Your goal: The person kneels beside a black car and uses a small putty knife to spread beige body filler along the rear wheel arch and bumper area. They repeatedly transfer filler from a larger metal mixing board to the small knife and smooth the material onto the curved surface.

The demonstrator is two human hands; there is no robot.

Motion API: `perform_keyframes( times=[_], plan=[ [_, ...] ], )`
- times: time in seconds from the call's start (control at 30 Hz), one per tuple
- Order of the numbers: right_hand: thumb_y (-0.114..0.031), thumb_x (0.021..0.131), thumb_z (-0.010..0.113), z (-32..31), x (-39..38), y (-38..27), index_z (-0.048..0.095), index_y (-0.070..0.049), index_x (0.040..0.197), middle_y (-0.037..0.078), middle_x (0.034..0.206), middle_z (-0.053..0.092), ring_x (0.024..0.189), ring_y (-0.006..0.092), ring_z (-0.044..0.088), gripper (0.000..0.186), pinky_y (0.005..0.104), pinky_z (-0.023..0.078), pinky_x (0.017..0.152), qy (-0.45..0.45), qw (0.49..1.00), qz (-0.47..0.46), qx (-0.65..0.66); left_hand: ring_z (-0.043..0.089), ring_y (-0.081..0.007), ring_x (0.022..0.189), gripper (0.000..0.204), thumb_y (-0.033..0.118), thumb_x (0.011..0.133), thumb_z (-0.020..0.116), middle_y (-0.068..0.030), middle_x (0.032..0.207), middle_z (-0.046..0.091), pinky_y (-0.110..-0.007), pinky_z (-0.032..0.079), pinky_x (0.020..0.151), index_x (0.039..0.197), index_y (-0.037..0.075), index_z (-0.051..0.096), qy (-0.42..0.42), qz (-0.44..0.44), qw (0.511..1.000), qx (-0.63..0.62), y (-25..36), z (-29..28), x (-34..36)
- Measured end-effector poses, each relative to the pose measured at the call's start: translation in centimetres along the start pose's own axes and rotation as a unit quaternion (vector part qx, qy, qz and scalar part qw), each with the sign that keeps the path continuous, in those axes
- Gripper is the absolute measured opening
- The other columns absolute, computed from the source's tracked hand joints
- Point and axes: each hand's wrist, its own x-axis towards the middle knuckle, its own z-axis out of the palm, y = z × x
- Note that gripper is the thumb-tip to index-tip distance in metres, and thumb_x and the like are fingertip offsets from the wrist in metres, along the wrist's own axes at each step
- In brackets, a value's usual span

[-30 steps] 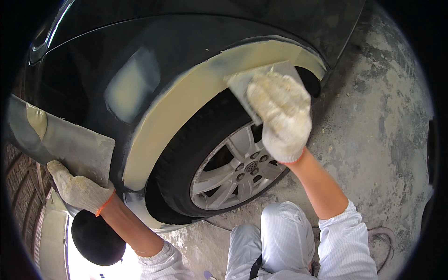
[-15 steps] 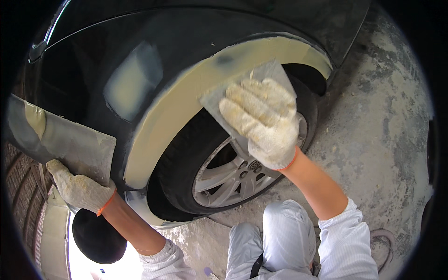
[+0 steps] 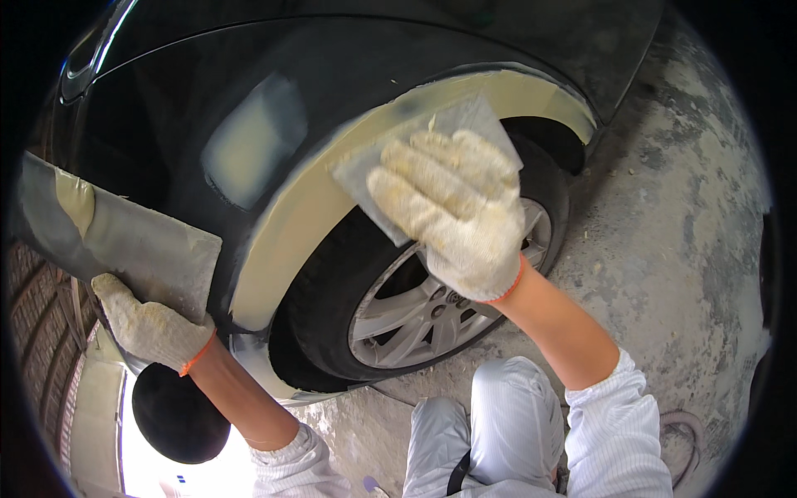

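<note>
My left hand (image 3: 154,328), in a whitish work glove with an orange cuff, grips the lower edge of a flat grey mixing board (image 3: 149,249). A blob of beige putty (image 3: 76,199) sits near the board's far left end. My right hand (image 3: 465,212), gloved alike, holds a flat grey putty spreader (image 3: 481,116), fingers laid along its face. The spreader lies over the upper part of the wheel arch, which is coated with beige filler (image 3: 282,241). Where its edge meets the filler, I cannot tell how firmly it touches. My right thumb is hidden.
A tyre and silver alloy wheel (image 3: 398,328) sit under the arch. The dark car body panel (image 3: 349,58) carries a separate pale filler patch (image 3: 253,145). Stained concrete floor (image 3: 656,241) lies to the right, with a hose (image 3: 685,440) at lower right. My knees (image 3: 515,407) are close below.
My right hand and the spreader have moved left along the arch. The car and the left hand with the board appear slightly further right in the view.
</note>
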Motion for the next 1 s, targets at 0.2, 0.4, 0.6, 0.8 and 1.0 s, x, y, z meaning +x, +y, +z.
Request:
perform_keyframes(
  times=[0.2,0.4,0.6,0.8,1.0],
  plan=[
    [-0.01,0.083,0.076,-1.6,-1.7,-1.0,0.086,-0.018,0.121,0.005,0.131,0.082,0.124,0.0244,0.075,0.04,0.0453,0.045,0.121,-0.017,0.999,0.005,-0.029,0.069,-0.0161,0.121,0.051,0.041,0.112,0.068,-0.0057,0.145,0.072,-0.028,0.058,0.102,0.145,0.002,0.071,-0.048,0.012,0.999,-0.015,-0.6,-0.7,0.6],
    [-0.005,0.081,0.076,-1.9,1.9,1.7,0.087,-0.017,0.121,0.006,0.128,0.083,0.122,0.0253,0.076,0.043,0.0469,0.047,0.118,0.028,0.997,0.002,-0.07,0.07,-0.0204,0.122,0.053,0.041,0.112,0.068,-0.0085,0.146,0.072,-0.031,0.058,0.103,0.146,0.0,0.07,-0.067,0.029,0.997,-0.02,-0.8,-0.8,0.8],
    [-0.003,0.079,0.076,-0.7,-0.3,0.9,0.087,-0.013,0.119,0.009,0.127,0.082,0.121,0.0294,0.076,0.043,0.0472,0.051,0.115,0.008,1.0,0.007,-0.016,0.069,-0.0224,0.122,0.046,0.029,0.112,0.068,-0.0106,0.14,0.072,-0.035,0.056,0.107,0.142,-0.005,0.071,-0.042,0.039,0.998,-0.017,-0.1,-0.4,-0.1],
    [-0.008,0.085,0.075,-3.4,-2.0,1.0,0.087,-0.017,0.124,0.005,0.138,0.08,0.132,0.0227,0.072,0.042,0.0466,0.045,0.123,0.003,0.998,0.015,-0.063,0.068,-0.0223,0.124,0.047,0.031,0.112,0.067,-0.0102,0.142,0.072,-0.033,0.056,0.107,0.143,-0.004,0.072,-0.037,0.046,0.998,0.007,0.6,0.0,-0.8],
    [0.003,0.078,0.075,-2.6,1.1,5.1,0.085,-0.008,0.123,0.014,0.128,0.082,0.122,0.0333,0.076,0.047,0.0478,0.051,0.114,0.064,0.996,0.001,-0.055,0.069,-0.0211,0.122,0.049,0.033,0.112,0.068,-0.0098,0.142,0.072,-0.033,0.056,0.107,0.143,-0.005,0.071,-0.048,0.031,0.998,-0.017,0.3,-0.2,-0.5]
  ],
)
